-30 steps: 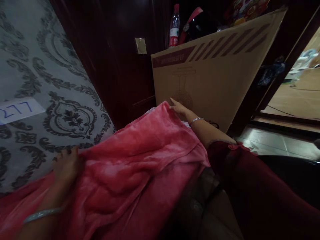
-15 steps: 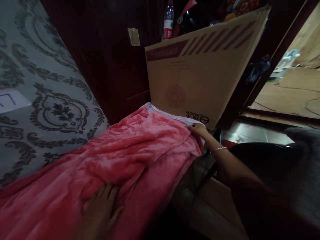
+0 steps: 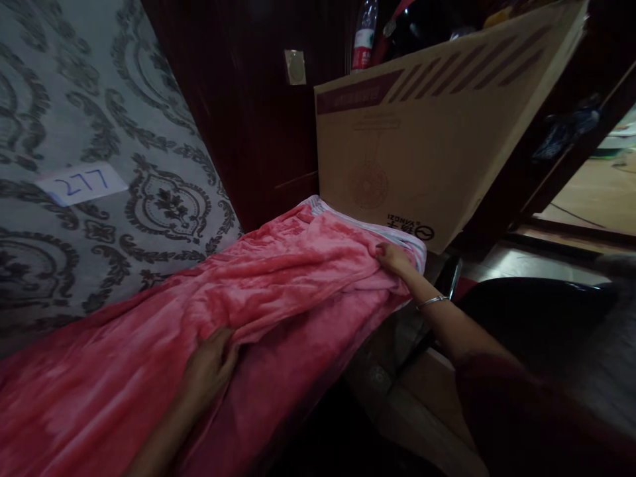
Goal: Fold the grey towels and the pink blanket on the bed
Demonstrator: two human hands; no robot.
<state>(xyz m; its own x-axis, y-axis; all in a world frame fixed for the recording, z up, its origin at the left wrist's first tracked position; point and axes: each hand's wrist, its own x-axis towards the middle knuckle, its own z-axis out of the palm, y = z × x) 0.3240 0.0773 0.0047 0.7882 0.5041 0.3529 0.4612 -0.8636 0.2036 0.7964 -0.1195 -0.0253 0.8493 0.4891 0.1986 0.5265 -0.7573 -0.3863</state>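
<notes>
A plush pink blanket (image 3: 278, 278) lies rumpled over a long surface, with a smoother pink layer under its near edge. My left hand (image 3: 211, 361) is closed on the blanket's folded near edge, lower centre. Farther off, my right hand (image 3: 395, 258), with a bracelet on its wrist, pinches the blanket near its far right corner. Beyond the right hand, a striped pale cloth (image 3: 392, 232) shows along the far end. The fingertips of both hands are partly sunk in the pile.
A big cardboard box (image 3: 422, 146) stands against the dark wooden panel at the far end, a bottle (image 3: 364, 40) behind it. Patterned wallpaper (image 3: 169, 199) with a paper label (image 3: 82, 183) borders the left. A black chair-like seat (image 3: 536, 298) stands at the right.
My left hand has moved forward and closed on the blanket's edge. My right hand has drawn a fold back from the far end, baring more striped cloth. The view has turned left.
</notes>
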